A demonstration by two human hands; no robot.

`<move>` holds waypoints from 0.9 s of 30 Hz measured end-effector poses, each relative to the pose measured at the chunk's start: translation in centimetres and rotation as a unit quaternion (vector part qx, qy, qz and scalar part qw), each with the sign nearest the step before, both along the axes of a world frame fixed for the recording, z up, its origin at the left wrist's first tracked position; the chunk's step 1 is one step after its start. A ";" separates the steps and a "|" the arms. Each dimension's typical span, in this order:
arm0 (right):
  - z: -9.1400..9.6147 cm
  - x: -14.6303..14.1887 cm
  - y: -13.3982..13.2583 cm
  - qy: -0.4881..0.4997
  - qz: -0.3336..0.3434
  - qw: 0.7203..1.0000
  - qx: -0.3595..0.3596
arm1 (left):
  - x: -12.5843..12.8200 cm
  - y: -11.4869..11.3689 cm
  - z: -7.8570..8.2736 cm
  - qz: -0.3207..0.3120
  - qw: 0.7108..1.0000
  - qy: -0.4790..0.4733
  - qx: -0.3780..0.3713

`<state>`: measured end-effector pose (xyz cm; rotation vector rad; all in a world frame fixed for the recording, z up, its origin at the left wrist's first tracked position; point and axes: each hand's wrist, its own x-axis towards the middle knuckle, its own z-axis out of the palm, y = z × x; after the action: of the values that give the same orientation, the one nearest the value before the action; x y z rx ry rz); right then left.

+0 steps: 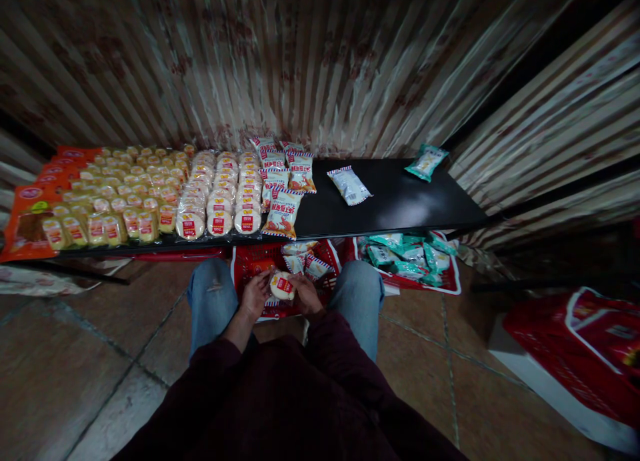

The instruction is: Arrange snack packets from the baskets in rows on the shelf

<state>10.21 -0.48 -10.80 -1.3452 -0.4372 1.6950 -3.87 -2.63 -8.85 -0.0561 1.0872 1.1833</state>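
Between my knees, a clear-wrapped packet of round white rice crackers (281,286) with a red label is held over a red plastic basket (327,251). My left hand (256,293) grips its left edge with bent fingers. On the other edge, my right hand (307,294) closes with thumb and fingers, partly hidden by its own back. Under and behind the packet, the basket holds several white snack bags (317,267) with striped edges. Rows of similar rice cracker packets (219,222) lie on the black bench (320,215) ahead.
Along the bench stand orange bags (30,211), yellow snack packets (115,229), red-and-white snack bags (281,213), a silvery bag (349,185) and a green bag (427,162). Green packets (413,254) fill another basket below. A red bag (580,354) sits at right; curtains (300,61) hang behind.
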 end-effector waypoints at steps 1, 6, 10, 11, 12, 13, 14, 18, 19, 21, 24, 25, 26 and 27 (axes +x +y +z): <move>0.2 0.0 -0.1 0.005 -0.004 1.000 -0.002 | 0.0 0.0 0.1 0.011 1.000 -0.015 0.004; 1.4 0.3 -0.8 0.034 -0.026 0.999 -0.015 | -0.2 -0.1 1.5 0.036 0.997 -0.051 0.044; 2.5 0.4 -1.2 0.034 -0.036 0.998 -0.033 | -0.3 0.0 2.4 0.066 0.995 -0.036 0.060; 2.7 0.4 -1.2 0.032 -0.031 0.998 -0.038 | -0.3 0.1 2.4 0.074 0.995 -0.032 0.060; 3.0 0.3 -1.3 0.031 -0.023 0.998 -0.041 | -0.3 0.2 2.5 0.081 0.995 -0.028 0.059; 3.2 0.2 -1.3 0.032 -0.015 0.999 -0.038 | -0.3 0.3 2.5 0.087 0.994 -0.022 0.059; 3.4 0.2 -1.4 0.035 -0.006 0.999 -0.032 | -0.3 0.5 2.5 0.091 0.994 -0.016 0.057; 4.4 -0.1 -1.5 0.050 0.041 0.998 -0.010 | -0.3 0.9 2.3 0.104 0.994 0.021 0.030; 4.6 -0.1 -1.6 0.054 0.054 0.997 -0.004 | -0.3 0.9 2.2 0.100 0.994 0.039 0.022; 5.0 -0.2 -1.8 0.061 0.079 0.995 0.007 | -0.1 0.8 2.1 0.083 0.993 0.078 0.011; 5.3 -0.4 -2.2 0.060 0.116 0.991 0.016 | 0.3 0.5 1.6 0.059 0.991 0.118 -0.002; 5.2 -0.4 -2.3 0.054 0.125 0.991 0.017 | 0.4 0.4 1.5 0.055 0.990 0.129 -0.006; 5.0 -0.5 -2.3 0.045 0.129 0.990 0.019 | 0.5 0.3 1.3 0.051 0.989 0.142 -0.009; 4.7 -0.5 -2.4 0.035 0.126 0.991 0.024 | 0.5 0.2 1.2 0.047 0.986 0.160 -0.009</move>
<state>9.74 -2.87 -6.06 -1.2327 -0.6244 1.9178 -3.33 -2.39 -7.61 0.0706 1.3896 1.2963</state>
